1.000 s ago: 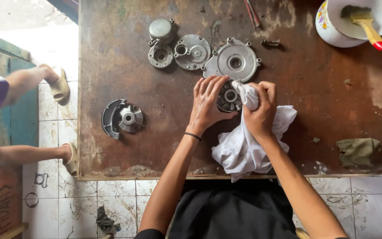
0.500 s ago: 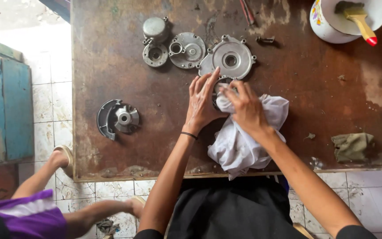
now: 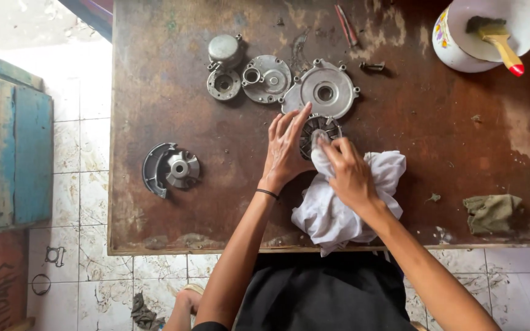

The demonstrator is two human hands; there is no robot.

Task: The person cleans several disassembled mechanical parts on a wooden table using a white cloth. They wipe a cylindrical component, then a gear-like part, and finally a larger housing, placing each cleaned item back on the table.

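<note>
Your right hand grips a bunched white cotton rag and presses a fold of it into the dark round finned metal part, while your left hand cups that part's left rim with fingers spread. It sits on the worn brown wooden worktop, centred, closer to the near edge than the far one. It seems tipped up, its open face toward you, its axis roughly along your line of sight. Pushing hard could slide it into the grey round cast cover touching its far side. Beyond, a white enamel basin holds a yellow-handled brush.
</note>
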